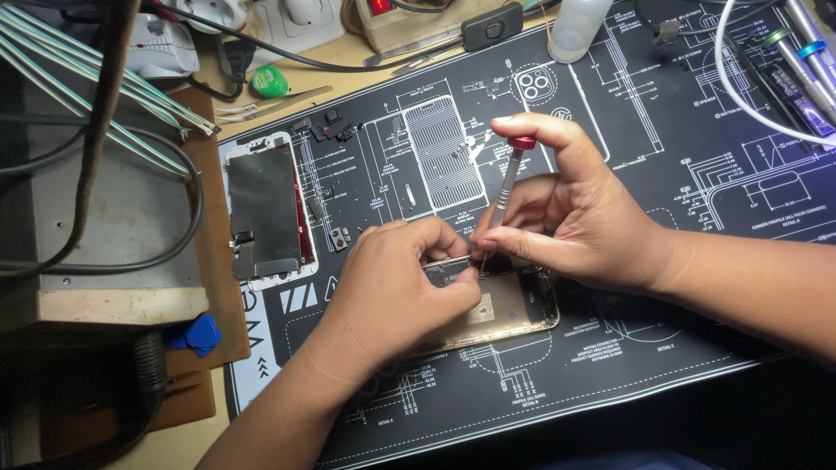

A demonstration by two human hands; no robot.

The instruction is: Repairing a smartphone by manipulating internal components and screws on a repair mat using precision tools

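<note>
An opened gold phone housing lies on the black printed work mat. My left hand rests on its left part and pins it down with curled fingers. My right hand holds a thin silver screwdriver with a red cap almost upright. One finger sits on the cap, and the tip touches the top edge of the housing. The phone's detached screen panel lies face down at the mat's left side.
Small screws and parts lie on the mat above the screen. Blue picks sit at the left. Tweezers, a green roll, a white bottle, a power strip, cables and more screwdrivers line the back.
</note>
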